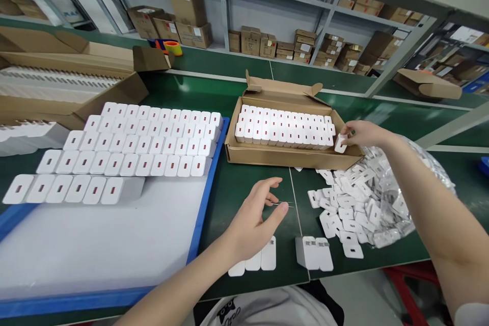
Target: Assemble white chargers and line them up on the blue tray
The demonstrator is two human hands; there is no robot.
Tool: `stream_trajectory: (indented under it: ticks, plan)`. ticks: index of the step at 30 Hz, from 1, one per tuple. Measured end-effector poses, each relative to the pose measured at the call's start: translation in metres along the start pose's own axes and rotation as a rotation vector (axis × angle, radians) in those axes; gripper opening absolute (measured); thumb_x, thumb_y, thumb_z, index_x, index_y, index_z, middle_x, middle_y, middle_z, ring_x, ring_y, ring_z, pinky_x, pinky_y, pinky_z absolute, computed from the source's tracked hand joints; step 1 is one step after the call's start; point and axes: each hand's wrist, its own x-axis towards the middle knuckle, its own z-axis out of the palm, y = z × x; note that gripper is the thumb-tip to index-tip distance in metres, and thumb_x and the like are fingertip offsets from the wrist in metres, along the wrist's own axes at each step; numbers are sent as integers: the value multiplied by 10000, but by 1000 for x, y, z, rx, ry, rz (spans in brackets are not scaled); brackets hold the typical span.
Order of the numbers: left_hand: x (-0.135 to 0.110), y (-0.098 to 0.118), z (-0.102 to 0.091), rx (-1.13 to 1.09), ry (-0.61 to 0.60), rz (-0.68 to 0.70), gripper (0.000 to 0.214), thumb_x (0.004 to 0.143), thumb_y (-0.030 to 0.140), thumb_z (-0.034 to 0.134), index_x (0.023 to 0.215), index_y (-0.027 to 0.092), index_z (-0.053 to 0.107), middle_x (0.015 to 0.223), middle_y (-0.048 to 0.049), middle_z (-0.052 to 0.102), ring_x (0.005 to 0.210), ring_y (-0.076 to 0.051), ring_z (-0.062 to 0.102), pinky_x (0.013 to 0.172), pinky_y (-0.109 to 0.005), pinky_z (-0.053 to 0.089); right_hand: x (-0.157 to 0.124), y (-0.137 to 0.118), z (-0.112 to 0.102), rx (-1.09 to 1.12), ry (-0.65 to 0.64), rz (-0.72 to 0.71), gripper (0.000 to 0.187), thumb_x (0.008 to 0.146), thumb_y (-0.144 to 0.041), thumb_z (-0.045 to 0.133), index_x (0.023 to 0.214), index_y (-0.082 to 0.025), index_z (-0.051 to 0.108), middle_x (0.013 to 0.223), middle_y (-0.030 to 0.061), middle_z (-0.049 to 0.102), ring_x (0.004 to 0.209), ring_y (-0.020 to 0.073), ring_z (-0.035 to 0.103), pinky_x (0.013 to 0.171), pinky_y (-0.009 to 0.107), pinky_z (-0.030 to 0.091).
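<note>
At the right end of the open cardboard box (282,155), my right hand (361,133) pinches a white charger block (341,144). Rows of similar blocks (284,127) with small red slots fill most of that box. My left hand (255,219) hovers over the green bench, thumb and forefinger apart. Thin metal tweezers (284,205) stick out from its curled fingers. Below that hand lie white blocks (268,254), partly hidden by the wrist. Two white blocks with metal prongs (314,253) stand to their right. Loose white cover plates (349,209) are heaped beside my right forearm.
On the left, a blue-rimmed white tray (160,224) carries several rows of white blocks (141,137). Behind it sits a larger carton (110,97) of white parts. A clear plastic bag (397,204) holds more plates. Cardboard boxes (250,41) line the shelves at the back.
</note>
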Motion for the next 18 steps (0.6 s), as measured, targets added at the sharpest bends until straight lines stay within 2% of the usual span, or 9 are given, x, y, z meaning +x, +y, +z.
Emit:
stream_trajectory:
  ticks: [5, 8, 11, 15, 18]
  plan:
    - [-2, 2, -1, 34, 0, 16, 434, 979, 471, 456, 1368, 279, 440, 1363, -116, 449, 1106, -228, 547, 551, -220, 445, 25, -10, 4, -160, -193, -17, 163, 853, -223, 708, 981, -145, 645, 1070, 67, 680, 1002, 215, 640, 926, 413, 513]
    - [-3, 4, -2, 35, -7, 19, 439, 980, 482, 451, 1370, 281, 440, 1343, -117, 450, 1116, -235, 544, 547, -222, 448, 33, -14, 5, -224, -245, -24, 142, 927, -264, 644, 1007, -148, 658, 1102, 59, 671, 999, 190, 640, 918, 398, 528]
    - [-4, 4, -2, 36, -12, 19, 445, 980, 489, 448, 1376, 285, 437, 1334, -117, 446, 1123, -240, 540, 555, -232, 455, 37, -18, 11, -274, -219, -15, 183, 941, -296, 631, 1044, -147, 658, 1135, 71, 660, 1025, 199, 637, 922, 410, 533]
    - [-4, 3, -2, 33, -9, 37, 448, 983, 490, 437, 1377, 277, 432, 1340, -119, 434, 1124, -237, 537, 565, -239, 465, 36, -21, 22, -303, -96, 18, 248, 951, -326, 617, 1120, -145, 638, 1171, 90, 645, 1048, 209, 634, 920, 417, 539]
    - [-2, 3, -1, 39, -16, 29, 459, 982, 505, 431, 1379, 274, 426, 1339, -119, 433, 1129, -236, 537, 576, -246, 477, 28, -26, 21, -298, -1, 11, 253, 948, -311, 619, 1136, -143, 634, 1161, 92, 657, 1036, 208, 645, 922, 419, 537]
